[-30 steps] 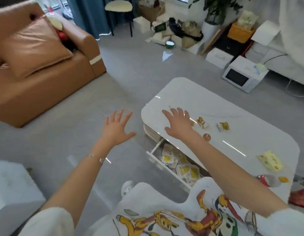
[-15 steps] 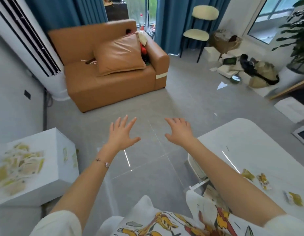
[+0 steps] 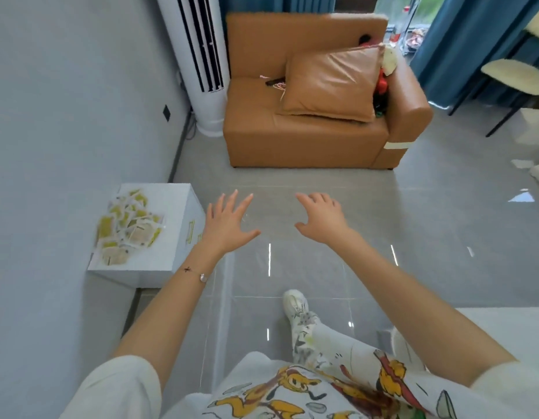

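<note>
My left hand point(image 3: 227, 223) and my right hand point(image 3: 321, 217) are both stretched out in front of me over the grey tiled floor, palms down, fingers spread, holding nothing. A white box point(image 3: 177, 237) stands on the floor just left of my left hand. On its top lies a heap of several yellow and white sachets point(image 3: 127, 226). My left hand is apart from the box and the sachets.
A tan sofa point(image 3: 304, 140) with a cushion point(image 3: 331, 84) stands ahead. A white tower air conditioner point(image 3: 198, 62) is in the corner by the left wall. A stool point(image 3: 516, 77) and blue curtains are at the right. The white table corner point(image 3: 504, 325) shows at lower right.
My view has swung left, away from the white table toward the sofa and the box with sachets. Both hands stay raised, spread and empty throughout.
</note>
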The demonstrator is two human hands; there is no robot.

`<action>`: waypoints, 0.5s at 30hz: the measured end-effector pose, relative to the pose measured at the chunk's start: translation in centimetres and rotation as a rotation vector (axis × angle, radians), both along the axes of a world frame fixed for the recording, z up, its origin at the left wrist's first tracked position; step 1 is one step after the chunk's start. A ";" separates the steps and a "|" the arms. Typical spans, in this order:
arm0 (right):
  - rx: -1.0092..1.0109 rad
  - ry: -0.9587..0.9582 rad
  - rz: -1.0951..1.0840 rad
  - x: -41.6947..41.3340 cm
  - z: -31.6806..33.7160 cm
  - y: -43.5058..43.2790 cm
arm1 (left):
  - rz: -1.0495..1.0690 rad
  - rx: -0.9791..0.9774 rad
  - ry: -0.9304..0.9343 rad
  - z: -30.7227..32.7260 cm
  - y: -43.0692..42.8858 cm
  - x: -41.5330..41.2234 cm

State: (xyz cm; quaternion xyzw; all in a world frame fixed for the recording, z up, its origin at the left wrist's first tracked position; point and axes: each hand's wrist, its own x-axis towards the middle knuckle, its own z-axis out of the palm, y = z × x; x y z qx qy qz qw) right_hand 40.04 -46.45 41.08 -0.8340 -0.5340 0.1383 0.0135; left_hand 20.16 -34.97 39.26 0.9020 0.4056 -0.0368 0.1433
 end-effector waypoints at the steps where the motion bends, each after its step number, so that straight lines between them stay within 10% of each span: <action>1: 0.009 0.004 0.032 0.2 -0.1 1.7 | 0.033 -0.001 -0.001 -0.2 0.9 -0.2; 15: -0.044 0.006 0.515 2.6 -0.8 21.3 | 0.513 -0.066 -0.024 -2.2 10.8 -0.6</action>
